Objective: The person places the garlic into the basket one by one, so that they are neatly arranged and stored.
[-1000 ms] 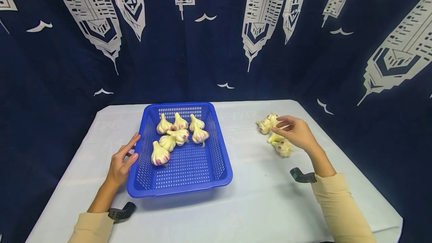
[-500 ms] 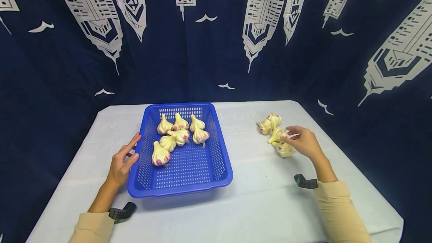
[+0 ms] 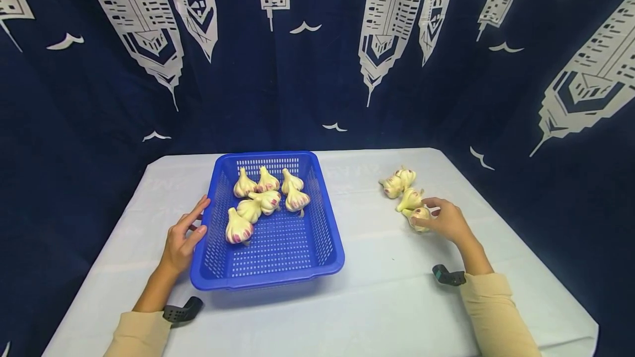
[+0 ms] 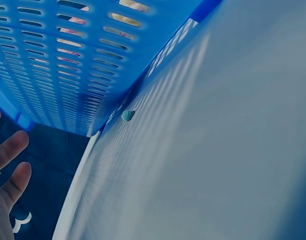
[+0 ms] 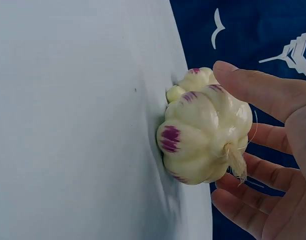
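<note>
Right forearm extended over the table (image 3: 372, 302), a person's right hand (image 3: 448, 221) spreads loosely, unclenched, around the nearest garlic bulb (image 5: 200, 132) lying there; the left hand (image 3: 179, 242), fingers extended, rests ungripping at the blue basket's rim (image 3: 268, 279).

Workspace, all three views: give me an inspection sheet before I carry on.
Surface: white-covered table, creased near its right edge.
Job's things: blue basket holding seven garlic bulbs; four loose bulbs on the table to its right.
Clutter: tiny dark speck on the table; small greenish patch near the basket, unidentified.
Hands: left hand touches the basket's left side; right hand has thumb and fingers about the nearest loose bulb, grip unclear.
Cables: nothing seen.
Surroundings: dark blue curtain with white building print.
</note>
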Demonstrator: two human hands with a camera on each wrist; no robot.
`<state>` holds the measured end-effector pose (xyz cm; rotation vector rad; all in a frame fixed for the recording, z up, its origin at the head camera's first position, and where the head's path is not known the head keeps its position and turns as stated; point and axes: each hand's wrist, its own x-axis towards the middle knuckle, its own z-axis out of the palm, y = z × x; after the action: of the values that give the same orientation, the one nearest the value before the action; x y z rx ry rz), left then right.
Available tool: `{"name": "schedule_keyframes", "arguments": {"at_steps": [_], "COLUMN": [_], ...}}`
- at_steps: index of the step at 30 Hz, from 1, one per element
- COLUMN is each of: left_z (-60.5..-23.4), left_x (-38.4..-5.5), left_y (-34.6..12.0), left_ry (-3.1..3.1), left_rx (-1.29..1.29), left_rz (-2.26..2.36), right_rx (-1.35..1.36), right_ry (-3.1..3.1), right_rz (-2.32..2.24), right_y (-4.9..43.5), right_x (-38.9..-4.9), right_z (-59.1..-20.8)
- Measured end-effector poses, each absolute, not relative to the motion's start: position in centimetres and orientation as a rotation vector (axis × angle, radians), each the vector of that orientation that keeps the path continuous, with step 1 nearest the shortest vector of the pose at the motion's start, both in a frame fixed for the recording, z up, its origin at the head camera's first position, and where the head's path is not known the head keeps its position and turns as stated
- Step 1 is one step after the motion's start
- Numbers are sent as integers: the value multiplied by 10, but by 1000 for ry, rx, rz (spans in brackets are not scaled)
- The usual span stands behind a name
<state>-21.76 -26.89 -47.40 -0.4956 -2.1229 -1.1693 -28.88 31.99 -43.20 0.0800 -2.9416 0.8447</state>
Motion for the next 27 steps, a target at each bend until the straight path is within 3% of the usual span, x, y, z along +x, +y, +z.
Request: {"name": "schedule_keyframes", "arguments": {"at_steps": [15,27], "left_z": [-475,-475], "left_x": [-217,-218], "left_y": [-269,-269], "left_ry": [-2130,-2132], "left_rx": [-496,-497], "left_rz": [-1172,-1164], "right_rx": [111,126], "right_ry": [-2933,-2932], "right_rz": [859,827], "right_y": [322,321], "right_x": [-287,-278], "right_z": [-442,-425]}}
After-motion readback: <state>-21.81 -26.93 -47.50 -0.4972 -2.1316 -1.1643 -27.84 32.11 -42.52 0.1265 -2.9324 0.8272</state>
